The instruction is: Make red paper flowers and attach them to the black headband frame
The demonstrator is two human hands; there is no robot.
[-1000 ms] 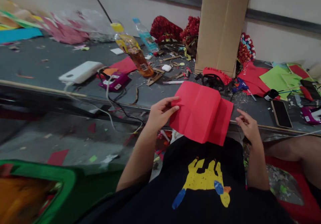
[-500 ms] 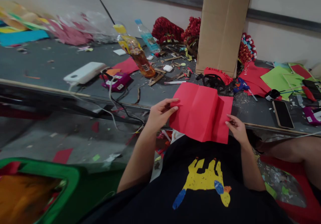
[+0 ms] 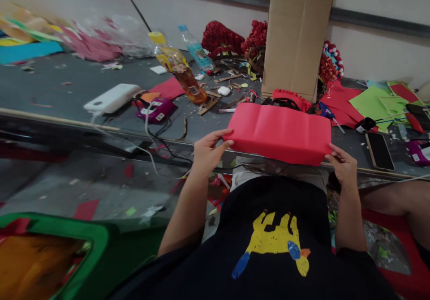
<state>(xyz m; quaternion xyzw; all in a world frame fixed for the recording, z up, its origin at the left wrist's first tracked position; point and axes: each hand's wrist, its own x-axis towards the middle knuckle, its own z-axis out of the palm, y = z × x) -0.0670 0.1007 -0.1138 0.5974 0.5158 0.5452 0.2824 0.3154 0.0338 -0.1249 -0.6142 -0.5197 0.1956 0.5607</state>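
Note:
I hold a creased red paper sheet [image 3: 280, 131] spread wide above the front edge of the grey table [image 3: 67, 89]. My left hand [image 3: 208, 150] pinches its left edge with thumb and fingers closed on it. My right hand [image 3: 342, 165] grips the sheet's lower right corner. The paper lies nearly flat, tilted away from me, with fold lines running across it. Below it are my black shirt with a yellow print and my lap.
A tall cardboard piece [image 3: 297, 36] stands behind the paper. A tilted bottle [image 3: 179, 67], white power bank [image 3: 112, 97], purple device [image 3: 157, 108] with cables, red paper decorations [image 3: 221, 38], green sheets [image 3: 376, 103], a phone [image 3: 379, 150] and scraps litter the table. A green bin [image 3: 50, 255] sits lower left.
The right hand, free a second ago, took the sheet's right edge. Both hands then pulled the paper open wider and tipped it flatter, raising it over the table edge.

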